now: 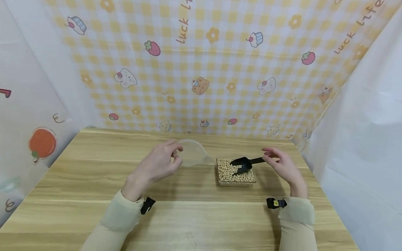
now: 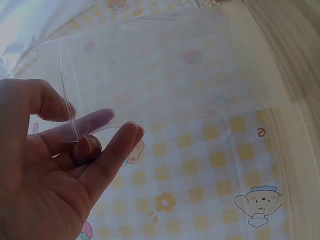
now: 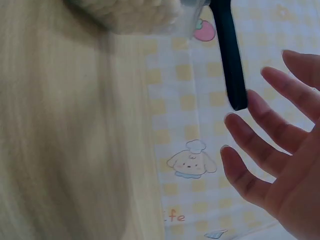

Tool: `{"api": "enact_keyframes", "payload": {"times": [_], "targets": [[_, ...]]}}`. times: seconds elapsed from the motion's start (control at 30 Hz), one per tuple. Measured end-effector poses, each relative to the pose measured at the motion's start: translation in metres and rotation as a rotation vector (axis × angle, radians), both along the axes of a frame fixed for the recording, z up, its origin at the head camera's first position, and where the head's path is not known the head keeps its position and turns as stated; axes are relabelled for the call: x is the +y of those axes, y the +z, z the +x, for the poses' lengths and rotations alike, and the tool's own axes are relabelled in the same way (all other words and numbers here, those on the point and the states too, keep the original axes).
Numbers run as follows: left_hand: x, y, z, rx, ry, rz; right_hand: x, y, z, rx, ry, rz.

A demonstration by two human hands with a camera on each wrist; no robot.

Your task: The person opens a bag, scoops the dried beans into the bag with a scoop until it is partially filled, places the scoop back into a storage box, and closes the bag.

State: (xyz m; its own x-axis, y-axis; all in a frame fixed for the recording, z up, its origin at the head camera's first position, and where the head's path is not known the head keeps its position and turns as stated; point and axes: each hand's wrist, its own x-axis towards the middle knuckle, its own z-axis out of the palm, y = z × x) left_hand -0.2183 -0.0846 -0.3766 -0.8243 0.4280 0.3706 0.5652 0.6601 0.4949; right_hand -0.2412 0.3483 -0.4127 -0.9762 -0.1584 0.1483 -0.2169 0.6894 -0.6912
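Note:
My left hand (image 1: 157, 161) pinches the edge of a clear plastic bag (image 1: 193, 155) between thumb and fingers. The bag (image 2: 165, 70) spreads out from the fingertips in the left wrist view, with a ridged line along the held edge. A clear rectangular container (image 1: 236, 183) full of pale round beans (image 1: 224, 170) stands on the table to the bag's right. Lying on the beans is a black scoop (image 1: 243, 165), its handle sticking out over the right rim. My right hand (image 3: 285, 135) has its fingers spread, fingertips right by the end of the scoop handle (image 3: 231, 60).
The wooden table (image 1: 201, 223) ends at a yellow-and-white checked cloth (image 1: 216, 69) hanging behind it. White sheets (image 1: 361, 139) hang at the left and right sides. A black wrist strap (image 1: 276, 203) is on each sleeve.

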Motion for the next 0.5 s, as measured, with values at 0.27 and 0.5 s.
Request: {"api": "enact_keyframes", "payload": {"times": [0.27,0.5], "targets": [[0.000,0.000,0.000,-0.001,-0.008,-0.008,0.002,-0.013,-0.004,-0.061,0.032,0.010],[0.001,-0.002,0.000,0.005,-0.016,-0.002,-0.006,-0.020,-0.008,-0.060,0.039,0.028]]}}
